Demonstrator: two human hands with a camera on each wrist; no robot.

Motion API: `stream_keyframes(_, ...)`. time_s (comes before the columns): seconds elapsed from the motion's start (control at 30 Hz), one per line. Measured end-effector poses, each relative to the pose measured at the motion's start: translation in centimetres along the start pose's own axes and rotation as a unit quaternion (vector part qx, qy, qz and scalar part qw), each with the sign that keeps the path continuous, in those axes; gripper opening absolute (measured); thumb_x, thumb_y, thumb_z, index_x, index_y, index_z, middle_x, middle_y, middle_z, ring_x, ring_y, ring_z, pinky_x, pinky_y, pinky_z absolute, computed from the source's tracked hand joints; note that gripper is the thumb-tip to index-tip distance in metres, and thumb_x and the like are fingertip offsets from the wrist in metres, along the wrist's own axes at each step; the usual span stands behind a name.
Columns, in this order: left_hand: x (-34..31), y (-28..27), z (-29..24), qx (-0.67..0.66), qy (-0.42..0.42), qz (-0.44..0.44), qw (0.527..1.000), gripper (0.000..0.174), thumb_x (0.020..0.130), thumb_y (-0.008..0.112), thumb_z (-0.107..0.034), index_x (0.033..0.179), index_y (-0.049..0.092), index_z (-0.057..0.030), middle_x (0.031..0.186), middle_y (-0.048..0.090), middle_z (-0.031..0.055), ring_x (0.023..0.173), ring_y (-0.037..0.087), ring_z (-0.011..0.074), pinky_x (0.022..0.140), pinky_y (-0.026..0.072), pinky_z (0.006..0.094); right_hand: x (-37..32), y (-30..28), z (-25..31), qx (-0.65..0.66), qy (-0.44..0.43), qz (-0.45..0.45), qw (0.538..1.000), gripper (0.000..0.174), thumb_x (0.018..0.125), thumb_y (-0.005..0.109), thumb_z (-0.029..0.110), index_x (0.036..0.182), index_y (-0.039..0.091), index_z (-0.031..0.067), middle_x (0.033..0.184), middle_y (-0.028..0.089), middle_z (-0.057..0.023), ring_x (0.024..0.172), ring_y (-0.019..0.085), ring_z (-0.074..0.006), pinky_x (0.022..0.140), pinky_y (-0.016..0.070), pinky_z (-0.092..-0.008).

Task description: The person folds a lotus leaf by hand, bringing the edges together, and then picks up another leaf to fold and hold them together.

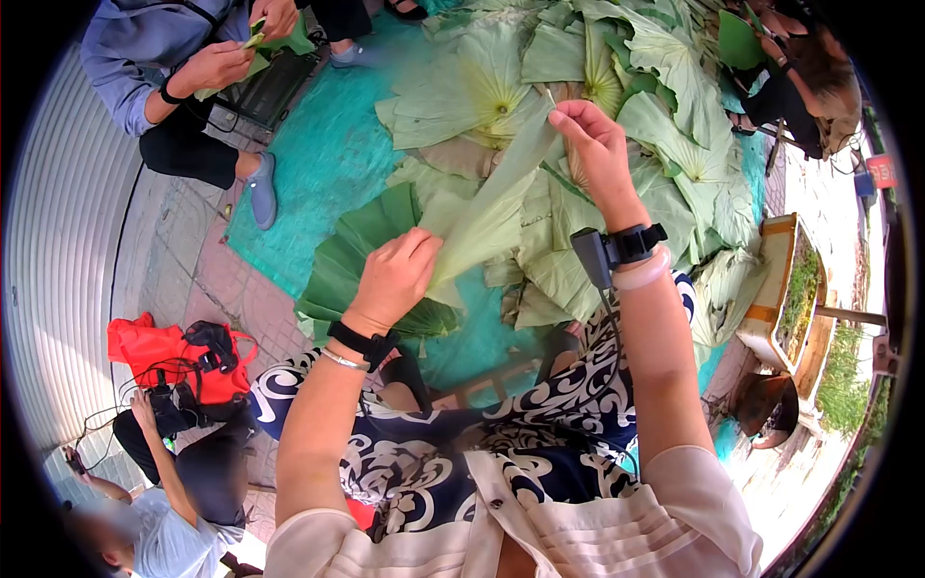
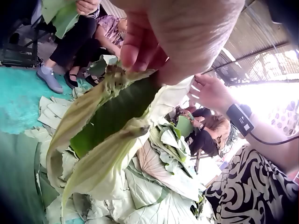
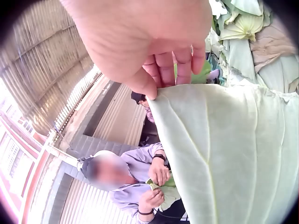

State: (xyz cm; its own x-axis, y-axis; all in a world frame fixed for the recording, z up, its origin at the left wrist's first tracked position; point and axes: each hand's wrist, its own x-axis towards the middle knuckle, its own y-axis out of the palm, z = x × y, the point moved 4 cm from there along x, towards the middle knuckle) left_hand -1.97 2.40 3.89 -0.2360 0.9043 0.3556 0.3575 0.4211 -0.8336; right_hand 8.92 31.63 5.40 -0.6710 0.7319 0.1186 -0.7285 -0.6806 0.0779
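Observation:
A folded pale green lotus leaf [image 1: 489, 214] stretches slantwise between my two hands. My left hand [image 1: 397, 274] pinches its lower end, with the fingers curled in at the edge. At the upper end my right hand [image 1: 599, 152] grips a corner between thumb and fingers. From the left wrist, the leaf's folds [image 2: 100, 165] gape around a darker green inside. The right wrist view shows its veined pale face [image 3: 224, 144] hanging below the thumb. Beneath lies a wide heap of lotus leaves [image 1: 501, 101], and a darker green leaf [image 1: 352, 260] spreads beside my left hand.
A teal sheet [image 1: 332, 144] covers the ground under the heap. At upper left a seated person [image 1: 164, 58] handles a leaf; another person [image 1: 819, 87] sits at upper right. A red bag [image 1: 178, 352] lies at left, and a planter box [image 1: 771, 294] stands at right.

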Motion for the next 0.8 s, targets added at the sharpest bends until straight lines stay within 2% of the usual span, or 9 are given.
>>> stream_keyframes(0.17,-0.3,2.3,-1.0,-0.063,-0.010,0.109,0.992,0.022,0.084,0.071,-0.007,0.104,0.064,-0.0060,0.102,0.062,0.0086,0.090,0.066,0.0315,0.074,0.0555,0.0405,-0.9,1.1,0.3,-0.024,0.030,0.080,0.996,0.015,0.094,0.072,0.015,0.103,0.069,0.0036,0.093,0.067,0.0045,0.085,0.057,-0.0044,0.078,0.0440,-0.0215)
stream_keyframes(0.2,-0.4,2.4,-0.9,-0.074,-0.021,0.143,0.987,0.022,0.084,0.072,-0.009,0.105,0.065,-0.0059,0.106,0.064,0.0086,0.094,0.066,0.0324,0.077,0.0554,0.0401,-1.1,1.5,0.4,-0.026,0.027,0.098,0.994,0.015,0.094,0.072,0.015,0.103,0.070,0.0037,0.093,0.068,0.0043,0.085,0.057,-0.0048,0.078,0.0442,-0.0218)
stream_keyframes(0.3,0.1,2.3,-0.9,-0.119,-0.045,0.125,0.984,0.026,0.085,0.072,-0.008,0.110,0.066,-0.0039,0.111,0.064,0.0088,0.095,0.068,0.0297,0.079,0.0558,0.0365,-1.7,2.6,0.9,-0.084,-0.014,0.156,0.984,0.014,0.093,0.071,0.014,0.101,0.070,0.0031,0.093,0.069,0.0028,0.088,0.058,-0.0067,0.079,0.0453,-0.0237)
stream_keyframes(0.4,1.4,2.1,0.7,-0.221,-0.158,0.082,0.959,0.032,0.087,0.072,-0.006,0.118,0.066,-0.0027,0.118,0.065,0.0088,0.100,0.068,0.0244,0.083,0.0555,0.0335,-2.7,3.9,1.3,-0.142,-0.025,0.217,0.965,0.016,0.094,0.070,0.014,0.103,0.069,0.0008,0.096,0.069,-0.0001,0.093,0.059,-0.0098,0.086,0.0459,-0.0261)
stream_keyframes(0.5,3.6,0.4,0.6,-0.321,-0.165,-0.023,0.932,0.037,0.089,0.071,-0.003,0.125,0.064,-0.0030,0.122,0.065,0.0084,0.105,0.066,0.0203,0.086,0.0550,0.0325,-3.9,5.2,1.5,-0.165,-0.028,0.264,0.950,0.016,0.093,0.071,0.013,0.103,0.068,0.0009,0.099,0.069,-0.0041,0.097,0.060,-0.0143,0.090,0.0463,-0.0295)
stream_keyframes(0.53,4.1,0.2,0.5,-0.355,-0.176,-0.026,0.918,0.038,0.089,0.071,-0.005,0.126,0.064,-0.0040,0.128,0.064,0.0074,0.113,0.063,0.0189,0.091,0.0535,0.0326,-4.3,5.6,1.2,-0.160,-0.030,0.277,0.947,0.015,0.093,0.071,0.013,0.103,0.069,0.0013,0.099,0.069,-0.0042,0.098,0.060,-0.0149,0.090,0.0464,-0.0301)
stream_keyframes(0.63,5.1,0.1,-0.1,-0.404,-0.162,-0.025,0.900,0.039,0.089,0.072,-0.007,0.128,0.064,-0.0052,0.132,0.063,0.0075,0.118,0.060,0.0183,0.096,0.0516,0.0333,-5.2,6.5,1.1,-0.161,-0.060,0.300,0.938,0.012,0.089,0.073,0.009,0.098,0.070,0.0023,0.100,0.069,-0.0045,0.101,0.061,-0.0197,0.091,0.0469,-0.0334)
stream_keyframes(0.7,5.4,0.4,0.1,-0.408,-0.170,-0.004,0.897,0.034,0.089,0.073,-0.008,0.121,0.065,-0.0049,0.133,0.063,0.0075,0.121,0.059,0.0192,0.100,0.0485,0.0348,-5.4,6.8,1.4,-0.183,-0.118,0.315,0.924,0.011,0.086,0.074,0.007,0.096,0.071,0.0026,0.100,0.069,-0.0051,0.100,0.061,-0.0222,0.092,0.0469,-0.0349)
stream_keyframes(0.8,5.6,0.3,0.4,-0.383,-0.151,-0.001,0.911,0.021,0.087,0.073,-0.007,0.106,0.064,-0.0045,0.132,0.063,0.0072,0.122,0.058,0.0209,0.105,0.0442,0.0371,-5.7,6.7,2.1,-0.190,-0.127,0.315,0.921,0.011,0.084,0.074,0.004,0.094,0.071,0.0029,0.100,0.069,-0.0065,0.101,0.061,-0.0249,0.093,0.0465,-0.0365)
